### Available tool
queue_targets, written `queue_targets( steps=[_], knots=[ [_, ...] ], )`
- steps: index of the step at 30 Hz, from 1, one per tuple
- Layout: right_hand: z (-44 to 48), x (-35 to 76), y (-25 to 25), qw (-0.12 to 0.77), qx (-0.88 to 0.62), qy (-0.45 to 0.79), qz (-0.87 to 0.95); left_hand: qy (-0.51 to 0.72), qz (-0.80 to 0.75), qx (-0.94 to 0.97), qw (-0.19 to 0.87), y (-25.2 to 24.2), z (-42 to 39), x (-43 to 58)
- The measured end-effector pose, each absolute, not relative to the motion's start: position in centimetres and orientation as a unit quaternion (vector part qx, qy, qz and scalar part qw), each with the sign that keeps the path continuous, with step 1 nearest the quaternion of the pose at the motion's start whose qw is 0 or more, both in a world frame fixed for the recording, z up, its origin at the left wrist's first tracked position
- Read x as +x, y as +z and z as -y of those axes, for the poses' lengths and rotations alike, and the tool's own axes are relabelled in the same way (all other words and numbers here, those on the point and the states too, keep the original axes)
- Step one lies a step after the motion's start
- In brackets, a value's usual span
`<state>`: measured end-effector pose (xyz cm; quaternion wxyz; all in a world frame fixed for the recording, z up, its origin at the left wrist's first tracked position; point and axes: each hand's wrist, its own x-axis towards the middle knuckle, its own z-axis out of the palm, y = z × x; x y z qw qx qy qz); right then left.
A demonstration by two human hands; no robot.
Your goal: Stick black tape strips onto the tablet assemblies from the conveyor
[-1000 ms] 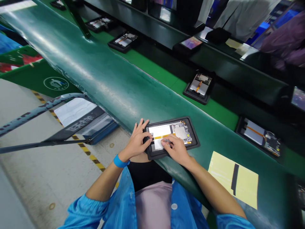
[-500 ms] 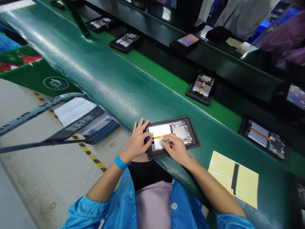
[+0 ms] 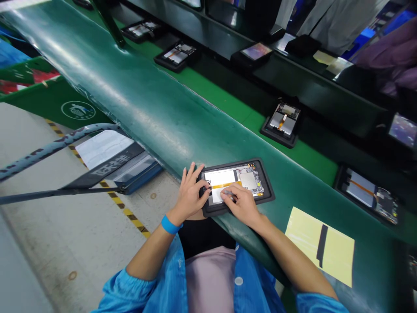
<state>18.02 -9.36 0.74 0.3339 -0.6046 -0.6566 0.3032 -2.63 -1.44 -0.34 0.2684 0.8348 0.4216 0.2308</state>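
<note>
An opened tablet (image 3: 249,180) with its circuit board and silver battery exposed lies in a black tray (image 3: 267,191) at the bench edge. An orange ribbon cable (image 3: 228,185) runs along the battery. At the cable's left end, my left hand (image 3: 190,191) pinches thumb and index finger together by a small dark spot; its other fingers spread over the tray's corner. My right hand (image 3: 243,202) is closed over the battery just below the cable. Something small and greyish shows at its fingertips, but I cannot make out what it is.
A yellow sheet (image 3: 339,248) with a black strip (image 3: 322,245) lies right of the tray. Beyond the green bench (image 3: 156,117), a lower belt (image 3: 241,111) carries several opened tablets in black trays. A blue-framed chair (image 3: 74,139) and green bin (image 3: 74,104) stand left.
The trays on the belt have shifted slightly to the right and nearer. The view has tilted a little. Both hands stay at nearly the same places on the tablet.
</note>
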Motion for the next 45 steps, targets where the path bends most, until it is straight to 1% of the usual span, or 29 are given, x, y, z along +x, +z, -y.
queue_targets(
  steps=[4,8,12,18,22,32,45],
  knots=[
    [9.6,17.6,1.0,0.258,-0.569,0.205,0.754,0.225,-0.426,0.827,0.289,-0.2,1.5,-2.6],
    [9.4,17.3,1.2,0.163,-0.53,0.118,0.824,0.221,-0.433,0.833,0.264,-0.3,1.7,-2.5],
    [8.9,17.1,1.3,0.106,-0.52,0.088,0.843,0.218,-0.429,0.844,0.238,-0.5,1.8,-2.5],
    [8.7,17.0,1.5,0.023,-0.497,0.077,0.864,0.199,-0.43,0.859,0.192,-0.5,1.8,-2.3],
    [8.7,17.0,1.4,0.02,-0.496,0.069,0.865,0.205,-0.44,0.854,0.185,-0.4,1.9,-2.1],
    [9.0,17.3,0.8,0.047,-0.493,0.073,0.865,0.221,-0.479,0.819,0.226,-0.8,2.3,-1.7],
    [9.3,17.7,0.6,0.071,-0.494,0.063,0.864,0.277,-0.484,0.789,0.256,-1.8,2.3,-1.8]
  ],
)
